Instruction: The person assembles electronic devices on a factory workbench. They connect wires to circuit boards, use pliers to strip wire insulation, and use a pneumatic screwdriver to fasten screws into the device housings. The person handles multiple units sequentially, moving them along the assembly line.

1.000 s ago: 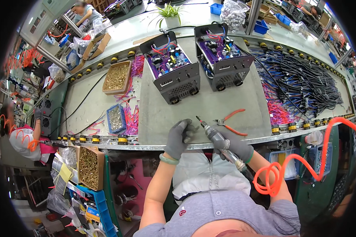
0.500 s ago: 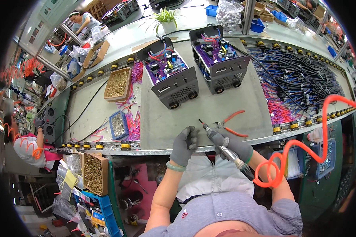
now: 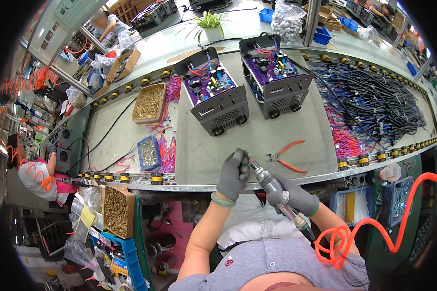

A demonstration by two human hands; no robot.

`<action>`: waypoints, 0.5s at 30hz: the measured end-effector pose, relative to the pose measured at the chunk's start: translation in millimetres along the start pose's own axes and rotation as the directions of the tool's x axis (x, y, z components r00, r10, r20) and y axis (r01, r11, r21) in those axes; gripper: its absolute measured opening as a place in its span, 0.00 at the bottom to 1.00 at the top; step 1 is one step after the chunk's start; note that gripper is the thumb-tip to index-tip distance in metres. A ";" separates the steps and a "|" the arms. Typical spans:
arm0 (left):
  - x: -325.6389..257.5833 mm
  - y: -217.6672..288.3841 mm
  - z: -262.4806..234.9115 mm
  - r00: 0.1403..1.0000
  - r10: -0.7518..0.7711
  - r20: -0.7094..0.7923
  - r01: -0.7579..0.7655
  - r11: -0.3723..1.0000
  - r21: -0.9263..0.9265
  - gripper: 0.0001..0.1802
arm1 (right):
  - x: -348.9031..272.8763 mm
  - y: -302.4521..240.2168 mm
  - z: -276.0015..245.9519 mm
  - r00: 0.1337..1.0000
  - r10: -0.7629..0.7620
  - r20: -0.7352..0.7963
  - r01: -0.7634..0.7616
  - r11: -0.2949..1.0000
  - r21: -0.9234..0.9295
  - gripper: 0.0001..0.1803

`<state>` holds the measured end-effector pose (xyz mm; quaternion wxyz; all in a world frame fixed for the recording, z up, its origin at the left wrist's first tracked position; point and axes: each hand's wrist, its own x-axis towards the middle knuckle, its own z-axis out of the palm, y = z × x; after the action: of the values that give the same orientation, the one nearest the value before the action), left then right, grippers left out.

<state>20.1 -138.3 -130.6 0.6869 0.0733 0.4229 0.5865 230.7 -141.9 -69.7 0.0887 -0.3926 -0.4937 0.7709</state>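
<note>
**Gloved hands steady an air screwdriver at the table edge**

The left hand point(image 3: 233, 174), in a grey glove, has its fingers pinched at the bit of the screwdriver point(image 3: 272, 186), likely seating something too small to see. The right hand point(image 3: 296, 199) is wrapped closed around the tool's body, angling it up-left, just below frame centre. An orange coiled hose point(image 3: 374, 218) trails from its back to the lower right. Red pliers point(image 3: 286, 156) lie just beside on the grey table point(image 3: 257, 136), within reach. Two open units point(image 3: 218, 94) showing purple boards sit further up. A blue tray point(image 3: 148, 153) and a box of brass parts point(image 3: 149, 103) sit to the left.
</note>
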 end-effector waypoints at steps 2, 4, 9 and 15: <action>-0.7 3.2 2.4 1.000 0.000 0.014 0.000 0.999 0.034 0.12 | -0.5 -1.9 -2.4 1.000 0.023 -0.018 -0.024 0.994 -0.109 0.40; 1.4 3.7 3.2 1.000 -0.017 0.020 0.015 0.999 0.051 0.12 | 1.1 2.0 -1.3 0.991 -0.085 -0.104 0.049 0.949 -0.312 0.41; 7.3 2.1 -1.4 1.000 0.027 0.001 -0.027 0.996 0.090 0.13 | -0.2 -6.4 0.6 0.983 -0.122 -0.140 0.035 0.862 -0.506 0.41; -1.2 19.7 1.5 0.979 0.173 0.108 -0.202 0.897 0.392 0.14 | -4.2 -9.3 -8.0 0.998 0.059 0.034 -0.059 0.998 0.012 0.39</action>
<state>6.5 -132.8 -117.3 0.6122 0.2736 0.5004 0.5477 236.7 -134.0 -61.4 0.0600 -0.3933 -0.4783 0.7829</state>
